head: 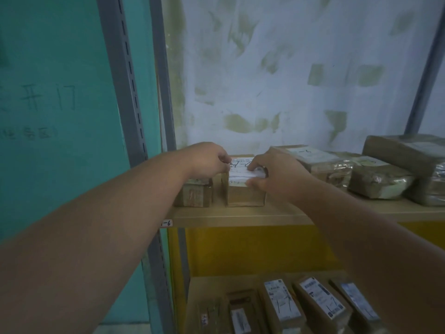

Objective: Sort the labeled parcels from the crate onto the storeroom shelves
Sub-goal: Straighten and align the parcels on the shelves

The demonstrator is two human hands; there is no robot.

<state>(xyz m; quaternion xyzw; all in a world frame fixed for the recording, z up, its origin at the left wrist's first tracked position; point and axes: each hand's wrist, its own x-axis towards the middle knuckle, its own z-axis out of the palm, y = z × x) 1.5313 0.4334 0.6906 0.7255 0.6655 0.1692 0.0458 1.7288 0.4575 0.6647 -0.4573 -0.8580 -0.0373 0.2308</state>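
A small cardboard parcel with a white label on top stands on the upper wooden shelf. My right hand grips its top right corner, thumb on the front edge and fingers over the label. My left hand pinches the parcel's top left edge with curled fingers. A smaller brown parcel stands just left of it, partly under my left wrist. The crate is out of view.
Several taped brown parcels lie on the same shelf to the right. A lower shelf holds several labeled parcels. A grey slotted upright and a teal wall stand at the left. A tag marks the shelf edge.
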